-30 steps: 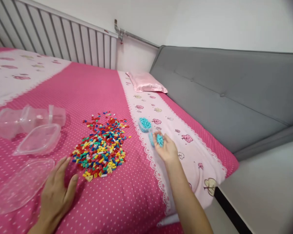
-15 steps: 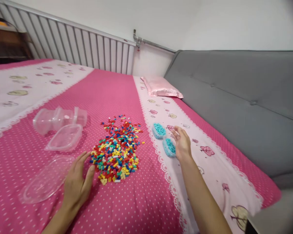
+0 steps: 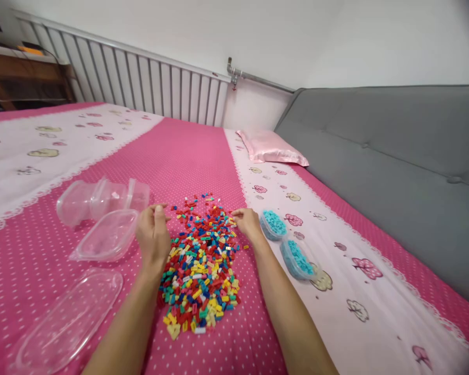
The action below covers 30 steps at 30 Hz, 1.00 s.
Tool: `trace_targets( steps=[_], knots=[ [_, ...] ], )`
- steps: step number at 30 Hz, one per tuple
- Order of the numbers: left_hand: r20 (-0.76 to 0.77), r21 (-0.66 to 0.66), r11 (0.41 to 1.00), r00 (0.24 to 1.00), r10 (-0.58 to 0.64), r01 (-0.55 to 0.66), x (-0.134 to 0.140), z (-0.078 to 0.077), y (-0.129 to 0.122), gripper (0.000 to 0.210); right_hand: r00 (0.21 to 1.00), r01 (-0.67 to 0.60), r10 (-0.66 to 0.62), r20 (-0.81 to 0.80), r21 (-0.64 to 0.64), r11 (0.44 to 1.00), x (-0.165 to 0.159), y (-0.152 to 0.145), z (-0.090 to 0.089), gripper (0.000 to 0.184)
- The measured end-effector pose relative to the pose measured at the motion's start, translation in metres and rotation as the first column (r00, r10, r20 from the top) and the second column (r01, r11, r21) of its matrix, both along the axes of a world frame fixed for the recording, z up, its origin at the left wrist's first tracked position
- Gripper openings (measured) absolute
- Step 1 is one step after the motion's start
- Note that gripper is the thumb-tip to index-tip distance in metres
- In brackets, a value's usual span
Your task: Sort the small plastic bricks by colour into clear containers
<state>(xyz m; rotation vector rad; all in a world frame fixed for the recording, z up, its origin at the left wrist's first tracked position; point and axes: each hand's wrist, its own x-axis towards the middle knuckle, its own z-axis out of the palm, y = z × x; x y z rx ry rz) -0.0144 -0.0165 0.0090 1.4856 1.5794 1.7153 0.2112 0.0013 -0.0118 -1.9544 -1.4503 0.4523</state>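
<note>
Pieces heaped bright on pink bedding

At the far left of the room, past the bed, I can see a brown desk. Nearer, on the dotted pink cloth, lies a flat clear lid, and beyond it an open clear container. Behind that, a row of clear tubs rests on its side, fitted end to end. A white barred radiator runs along the back wall.

The left hand hangs between the open container and the heap, thumb uppermost and fingers loosely bent; from where I stand I cannot tell whether they grasp anything. Just beside it the small plastic pieces spread over the pink, red, yellow, blue, green and white all mixed, thickest toward the person and thinning out at the far end.

At the heap's upper right edge is the right hand, its fingers curled inward and their tips close to the pieces. Whether a piece is pinched there, I cannot tell. Farther back lies a pink satin pillow. Right of the hand, two turquoise-filled boxes stand close together on the pale printed strip, and a grey padded headboard closes off the right side.
</note>
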Motion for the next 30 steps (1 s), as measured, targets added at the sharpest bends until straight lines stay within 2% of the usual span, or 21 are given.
trace_targets(
  steps=[3, 6, 11, 14, 19, 21, 23, 26, 30],
  knots=[
    [-0.091, -0.039, 0.999, 0.996, -0.004, 0.000, -0.006, -0.016, 0.002, 0.042, 0.992, 0.051, -0.039, 0.118, -0.102, 0.993, -0.004, 0.011, -0.003, 0.014],
    [-0.106, -0.094, 0.995, 0.994, -0.031, 0.021, -0.013, -0.022, 0.001, 0.042, 0.981, 0.071, -0.049, 0.186, -0.115, 0.991, -0.009, 0.015, -0.011, 0.010],
    [-0.119, -0.131, 0.991, 0.992, -0.030, 0.015, -0.019, -0.020, 0.000, 0.040, 0.987, 0.057, -0.049, 0.150, -0.049, 0.997, -0.013, 0.014, -0.030, 0.003],
    [-0.109, -0.144, 0.990, 0.994, -0.022, 0.006, -0.020, -0.019, -0.001, 0.039, 0.992, 0.030, -0.027, 0.123, -0.021, 0.999, -0.011, 0.016, -0.035, 0.002],
    [-0.117, -0.159, 0.987, 0.993, -0.018, -0.001, -0.021, -0.021, -0.002, 0.041, 0.999, 0.027, -0.029, 0.021, 0.079, 0.997, -0.008, 0.022, -0.034, 0.010],
    [-0.127, -0.158, 0.987, 0.991, -0.028, 0.008, -0.021, -0.022, -0.001, 0.042, 0.999, 0.044, -0.044, -0.004, 0.153, 0.987, -0.009, 0.026, -0.033, 0.019],
    [-0.153, -0.175, 0.985, 0.987, -0.037, 0.010, -0.022, -0.024, 0.000, 0.042, 1.000, 0.007, -0.007, -0.002, 0.206, 0.979, -0.011, 0.030, -0.033, 0.027],
    [-0.235, -0.239, 0.971, 0.971, -0.052, -0.006, -0.024, -0.026, 0.003, 0.044, 0.997, -0.067, 0.062, 0.036, 0.182, 0.981, -0.015, 0.036, -0.036, 0.027],
    [-0.332, -0.270, 0.963, 0.940, -0.084, -0.009, -0.026, -0.028, 0.004, 0.046, 0.994, -0.044, 0.034, 0.107, 0.094, 0.995, -0.019, 0.042, -0.045, 0.018]
  ],
)
